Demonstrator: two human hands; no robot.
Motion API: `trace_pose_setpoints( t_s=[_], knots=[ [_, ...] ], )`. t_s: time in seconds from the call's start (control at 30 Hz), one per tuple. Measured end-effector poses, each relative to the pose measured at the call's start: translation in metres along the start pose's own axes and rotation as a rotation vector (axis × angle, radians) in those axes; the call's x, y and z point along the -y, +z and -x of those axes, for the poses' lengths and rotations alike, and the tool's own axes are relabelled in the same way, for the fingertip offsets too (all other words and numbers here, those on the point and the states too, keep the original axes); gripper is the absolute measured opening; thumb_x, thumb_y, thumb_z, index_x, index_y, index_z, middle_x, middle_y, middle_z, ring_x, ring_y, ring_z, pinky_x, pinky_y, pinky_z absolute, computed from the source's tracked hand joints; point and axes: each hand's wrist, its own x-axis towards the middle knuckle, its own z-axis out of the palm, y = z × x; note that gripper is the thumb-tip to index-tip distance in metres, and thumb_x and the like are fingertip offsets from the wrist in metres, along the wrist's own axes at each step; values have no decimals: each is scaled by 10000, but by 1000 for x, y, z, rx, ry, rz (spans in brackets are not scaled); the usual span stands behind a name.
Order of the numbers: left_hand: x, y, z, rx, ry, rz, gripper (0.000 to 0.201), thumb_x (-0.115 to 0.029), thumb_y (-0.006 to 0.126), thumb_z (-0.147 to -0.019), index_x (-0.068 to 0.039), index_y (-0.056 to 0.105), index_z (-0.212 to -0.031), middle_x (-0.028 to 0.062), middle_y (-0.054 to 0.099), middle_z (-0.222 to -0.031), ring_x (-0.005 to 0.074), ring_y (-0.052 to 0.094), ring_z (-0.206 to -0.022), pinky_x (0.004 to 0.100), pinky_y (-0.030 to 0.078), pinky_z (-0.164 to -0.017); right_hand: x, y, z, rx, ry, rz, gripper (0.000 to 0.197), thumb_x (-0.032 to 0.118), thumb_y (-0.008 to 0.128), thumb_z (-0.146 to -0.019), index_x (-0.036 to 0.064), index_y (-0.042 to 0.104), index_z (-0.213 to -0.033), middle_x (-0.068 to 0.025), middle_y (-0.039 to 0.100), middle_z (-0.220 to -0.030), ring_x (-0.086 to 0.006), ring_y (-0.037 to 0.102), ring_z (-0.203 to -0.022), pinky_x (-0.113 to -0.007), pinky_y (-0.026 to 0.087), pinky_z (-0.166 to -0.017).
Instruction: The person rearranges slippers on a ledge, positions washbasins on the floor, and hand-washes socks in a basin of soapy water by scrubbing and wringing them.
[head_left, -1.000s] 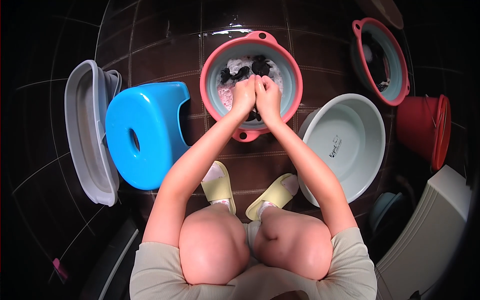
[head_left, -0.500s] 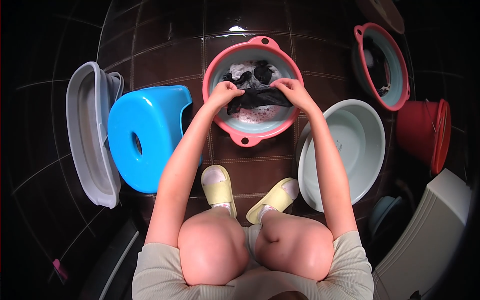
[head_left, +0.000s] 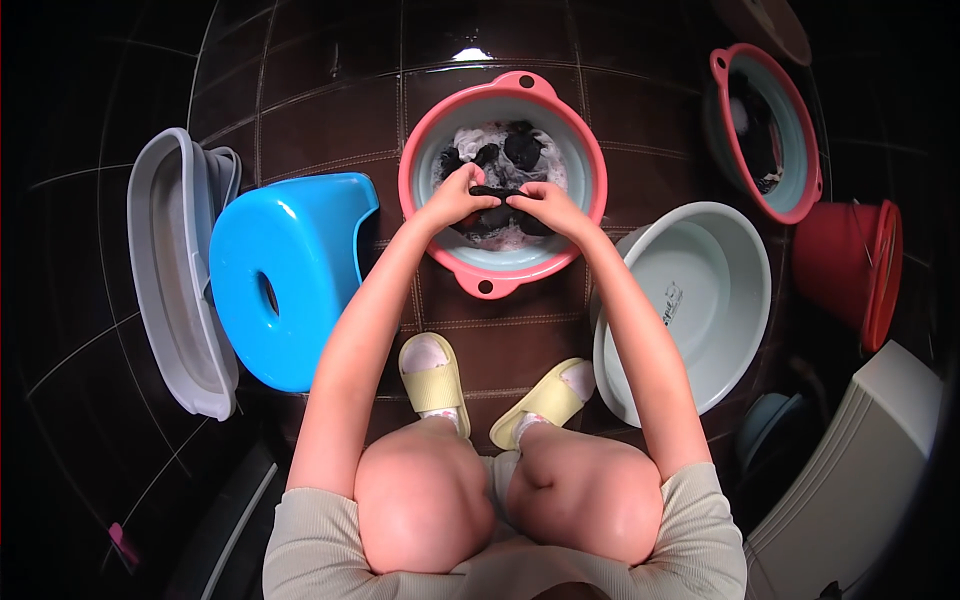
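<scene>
Head view: the left hand (head_left: 460,200) and the right hand (head_left: 548,208) are pinching a black cloth (head_left: 497,191) between thumbs and fingers at upper center of the frame. Both hands are working inside the rim of a pink-rimmed basin (head_left: 593,160), where a dark bundle (head_left: 522,148) is lying among suds (head_left: 507,239). A blue stool (head_left: 300,235) is standing at left; a pale tub (head_left: 735,270) is sitting at right.

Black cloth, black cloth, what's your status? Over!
Left hand, right hand: both gripping black cloth. Cloth bunched between them, over pink-rimmed basin. Other laundry beyond, not blocking.
</scene>
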Motion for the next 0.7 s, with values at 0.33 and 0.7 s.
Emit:
trace_pose_setpoints(
  t_s=[0.33, 0.7],
  knots=[
    [-3, 14, 7, -307, -142, -415, 320, -172, 703, -627, 22, 529, -813, 186, 598, -709, 341, 591, -734, 409, 456, -646, 9, 41, 1, -550, 76, 792, 449, 444, 548, -748, 33, 517, -925, -161, 578, -795, -324, 564, -774, -413, 453, -669],
    [9, 17, 4, -399, -18, -637, 322, -237, 730, -590, -3, 579, -752, 166, 601, -777, 351, 573, -747, 425, 449, -684, 1, 47, -4, -503, 112, 990, 398, 441, 495, -771, 56, 565, -841, -122, 578, -764, -259, 583, -733, -370, 464, -618]
  ],
)
